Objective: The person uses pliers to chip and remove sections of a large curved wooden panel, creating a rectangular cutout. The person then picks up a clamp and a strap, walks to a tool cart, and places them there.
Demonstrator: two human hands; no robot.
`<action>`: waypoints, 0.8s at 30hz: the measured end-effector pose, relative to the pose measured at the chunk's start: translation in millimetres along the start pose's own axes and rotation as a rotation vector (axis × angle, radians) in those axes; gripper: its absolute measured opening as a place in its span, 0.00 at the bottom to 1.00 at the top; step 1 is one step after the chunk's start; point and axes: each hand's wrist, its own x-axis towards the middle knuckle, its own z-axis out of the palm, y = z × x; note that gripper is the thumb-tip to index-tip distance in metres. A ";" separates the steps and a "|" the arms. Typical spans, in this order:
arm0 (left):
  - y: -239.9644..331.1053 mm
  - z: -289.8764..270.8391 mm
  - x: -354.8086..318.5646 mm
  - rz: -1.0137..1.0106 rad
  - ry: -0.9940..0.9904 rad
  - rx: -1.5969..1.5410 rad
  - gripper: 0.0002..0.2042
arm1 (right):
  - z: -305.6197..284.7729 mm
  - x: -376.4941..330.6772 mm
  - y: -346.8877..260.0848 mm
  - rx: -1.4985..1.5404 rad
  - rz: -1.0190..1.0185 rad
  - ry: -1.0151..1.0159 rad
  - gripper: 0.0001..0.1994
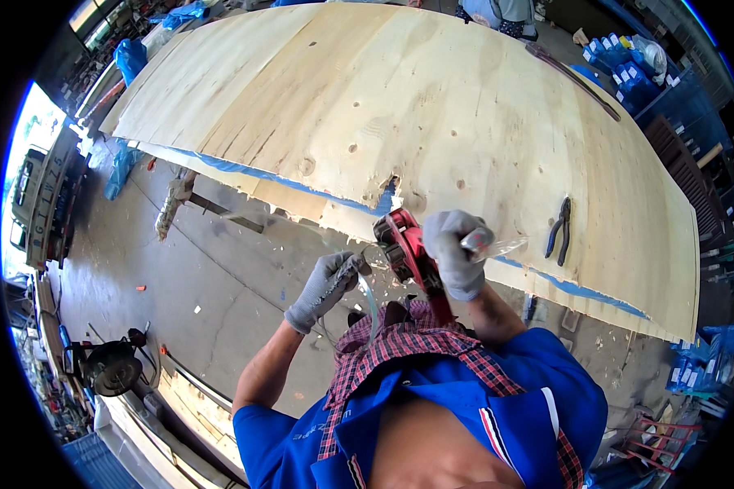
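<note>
We look down on one broad sheet of pale knotty plywood (432,114), the largest thing here, spread across the upper part of the view with a thin blue lining showing along its ragged near edge. Below it lies a grey concrete floor (212,285) scattered with small wood chips. At the sheet's near edge sits the one red metal strapping tool (405,248), a chunky body with dark inner parts and a long red handle running down toward our chest; it rests against the plywood edge just under a small notch. Our right hand (458,254), in a grey knit glove, is clenched around the tool's upper part, its fingers (448,232) wrapped over the top, and it also pinches a clear plastic strap (501,244) that sticks out to the right. Our left hand (328,285), gloved the same way, is near the tool's left side, curled around a second length of clear strap (370,297) that bends down from it. We count two gloved hands, one tool, and one pair of black-handled pliers (559,231) lying on the plywood, to the right of the hands.
</note>
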 end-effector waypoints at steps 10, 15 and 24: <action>19.9 97.9 11.5 0.590 0.410 0.645 0.35 | 4.5 28.7 14.9 -0.464 -0.212 0.264 0.13; -41.6 135.6 42.5 0.326 0.325 -0.109 0.28 | -3.7 25.2 13.0 -0.344 -0.150 0.339 0.12; -2.8 124.4 41.0 -0.193 -0.011 -0.576 0.14 | -53.9 81.8 34.6 -0.032 0.286 0.548 0.15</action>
